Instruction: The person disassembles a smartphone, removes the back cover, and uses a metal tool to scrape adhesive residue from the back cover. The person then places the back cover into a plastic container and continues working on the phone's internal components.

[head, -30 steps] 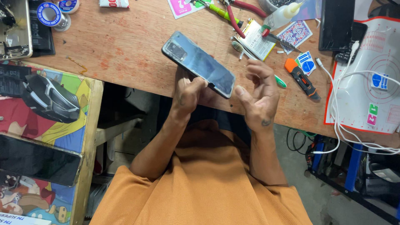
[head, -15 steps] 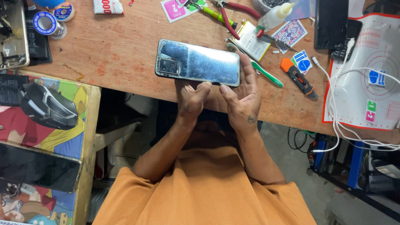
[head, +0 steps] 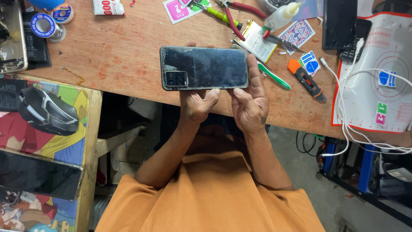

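The wooden table (head: 120, 47) is the biggest thing here. A white mat (head: 386, 56) with red rings lies at its right edge. The black phone (head: 204, 68) is held flat over the table's near edge, back side up. It is scratched and dusty, with a square camera patch at its left end. The left hand (head: 197, 103) grips its lower edge. The right hand (head: 251, 101) wraps around its right end. A pink card (head: 178, 8) lies by the far edge. Small blue and white stickers (head: 310, 61) lie near the mat.
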